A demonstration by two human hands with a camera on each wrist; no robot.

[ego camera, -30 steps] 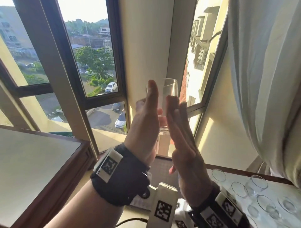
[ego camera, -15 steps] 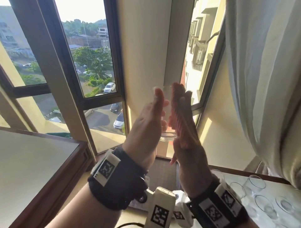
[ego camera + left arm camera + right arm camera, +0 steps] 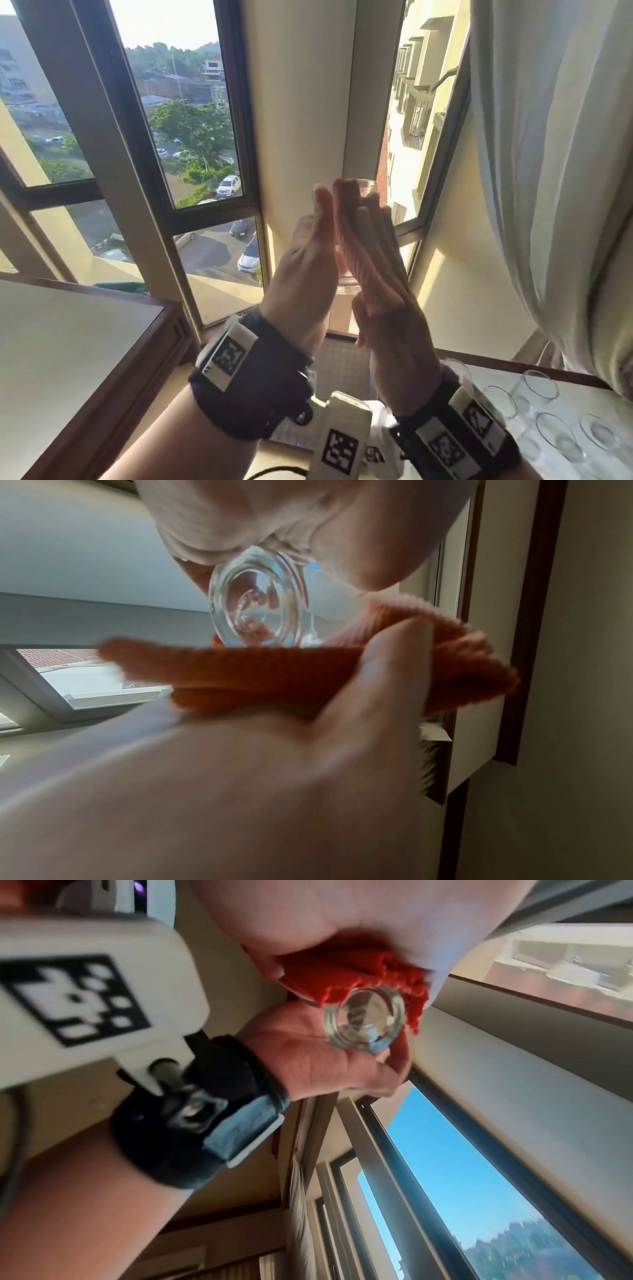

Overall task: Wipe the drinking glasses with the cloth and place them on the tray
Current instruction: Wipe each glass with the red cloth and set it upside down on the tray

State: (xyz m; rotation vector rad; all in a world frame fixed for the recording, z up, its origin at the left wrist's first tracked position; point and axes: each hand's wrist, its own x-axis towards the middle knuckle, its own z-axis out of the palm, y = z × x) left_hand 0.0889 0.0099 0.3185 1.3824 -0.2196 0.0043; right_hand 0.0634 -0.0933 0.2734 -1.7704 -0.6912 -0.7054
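A clear drinking glass is raised upright in front of the window, squeezed between my two palms. My left hand presses its left side with straight fingers. My right hand presses an orange ribbed cloth flat against the right side. In the left wrist view the thick glass base faces the camera, and my right thumb pins the cloth to the palm. The right wrist view shows the glass lying in the left hand under the cloth.
Several more clear glasses stand on the white table at lower right. A grey patterned surface lies below my hands. A pale curtain hangs on the right. A wood-edged table is on the left.
My right hand has slid the cloth up the glass, so its fingertips now reach the rim. Both hands and the glass have shifted slightly right.
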